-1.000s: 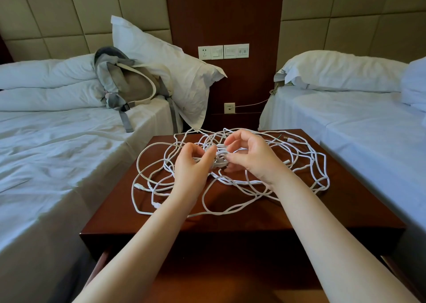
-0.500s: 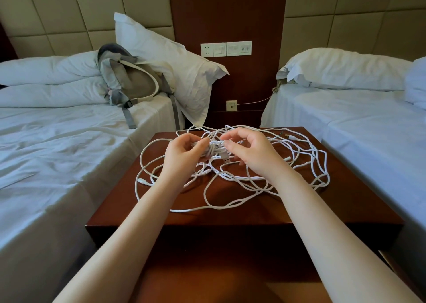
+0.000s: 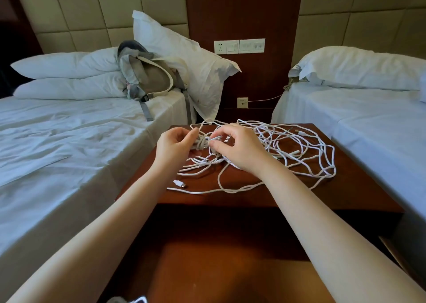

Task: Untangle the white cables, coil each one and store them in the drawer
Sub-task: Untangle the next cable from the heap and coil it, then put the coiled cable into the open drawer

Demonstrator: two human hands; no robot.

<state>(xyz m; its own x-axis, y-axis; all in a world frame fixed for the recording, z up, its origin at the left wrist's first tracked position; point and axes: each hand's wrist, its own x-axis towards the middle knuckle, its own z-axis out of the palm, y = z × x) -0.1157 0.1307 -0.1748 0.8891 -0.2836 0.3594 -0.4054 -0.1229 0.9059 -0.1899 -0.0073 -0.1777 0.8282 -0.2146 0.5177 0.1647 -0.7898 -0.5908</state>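
The white cables (image 3: 296, 152) overlap too densely to count — their central knot is partly hidden behind the left hand (image 3: 176, 149) and right hand (image 3: 241, 152).

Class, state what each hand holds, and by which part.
The left hand and right hand both pinch the white cables at the knotted clump between them.

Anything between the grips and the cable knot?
Nothing visible. The left grip and right grip both pinch the cable knot above the nightstand; loose loops trail right.
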